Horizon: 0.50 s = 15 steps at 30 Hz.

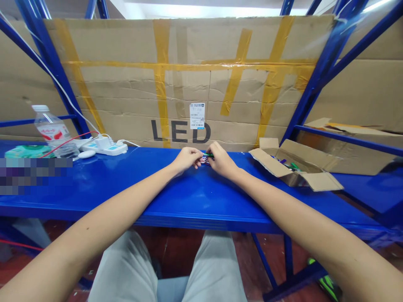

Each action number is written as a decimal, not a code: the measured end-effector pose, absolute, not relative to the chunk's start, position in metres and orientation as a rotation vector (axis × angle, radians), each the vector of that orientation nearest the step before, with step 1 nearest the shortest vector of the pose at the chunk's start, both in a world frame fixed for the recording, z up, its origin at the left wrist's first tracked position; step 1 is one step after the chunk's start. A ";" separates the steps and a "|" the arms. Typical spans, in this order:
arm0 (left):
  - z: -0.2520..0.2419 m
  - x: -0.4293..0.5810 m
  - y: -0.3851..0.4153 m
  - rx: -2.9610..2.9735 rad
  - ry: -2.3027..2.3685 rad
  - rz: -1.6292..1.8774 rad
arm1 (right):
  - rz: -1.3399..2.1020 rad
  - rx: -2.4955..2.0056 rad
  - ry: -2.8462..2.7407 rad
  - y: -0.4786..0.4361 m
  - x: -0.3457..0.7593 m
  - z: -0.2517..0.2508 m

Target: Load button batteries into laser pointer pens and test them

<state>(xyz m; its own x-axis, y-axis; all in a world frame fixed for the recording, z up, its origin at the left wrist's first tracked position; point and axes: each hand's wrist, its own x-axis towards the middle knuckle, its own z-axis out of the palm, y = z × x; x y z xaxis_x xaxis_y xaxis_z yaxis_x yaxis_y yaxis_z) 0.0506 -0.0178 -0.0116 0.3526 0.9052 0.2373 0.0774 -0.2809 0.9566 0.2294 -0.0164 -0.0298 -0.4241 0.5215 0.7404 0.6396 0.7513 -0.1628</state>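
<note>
Over the back middle of the blue shelf top (201, 197), both of my hands meet around small shiny pieces. My left hand (188, 159) is closed, its thumb and fingertips pinching at the left end of a slim green metallic piece (208, 155). My right hand (223, 161) curls over the other end of that same piece. Just under it, between the fingers, shows a purple and silver shiny piece (206, 161). Fingers partly cover both pieces, so their exact kind and whether they are joined cannot be made out.
An open cardboard box (310, 170) with green and blue pieces stands at right. At left are a plastic bottle (56, 130), a green packet (27, 152) and a white power strip (108, 147) with cables. A large taped cardboard sheet (126, 92) rises behind, between blue posts.
</note>
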 end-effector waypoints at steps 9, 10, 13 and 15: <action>-0.008 0.053 -0.024 1.667 0.866 1.094 | -0.350 -0.811 -2.216 -0.019 0.236 -0.024; -0.008 0.052 -0.024 1.692 0.869 1.099 | -0.350 -0.791 -2.232 -0.019 0.236 -0.023; -0.007 0.051 -0.024 1.763 0.895 1.113 | -0.327 -0.762 -2.259 -0.018 0.237 -0.022; -0.007 0.050 -0.024 1.811 0.904 1.113 | -0.275 -0.762 -2.261 -0.018 0.237 -0.021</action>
<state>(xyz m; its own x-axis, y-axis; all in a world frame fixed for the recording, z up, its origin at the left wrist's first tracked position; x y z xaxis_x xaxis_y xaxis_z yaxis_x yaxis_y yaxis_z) 0.0505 -0.0237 -0.0071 0.3554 0.8695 0.3430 0.1577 -0.4174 0.8949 0.2369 -0.0184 -0.0210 -0.5632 0.4423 0.6980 0.5965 0.8021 -0.0270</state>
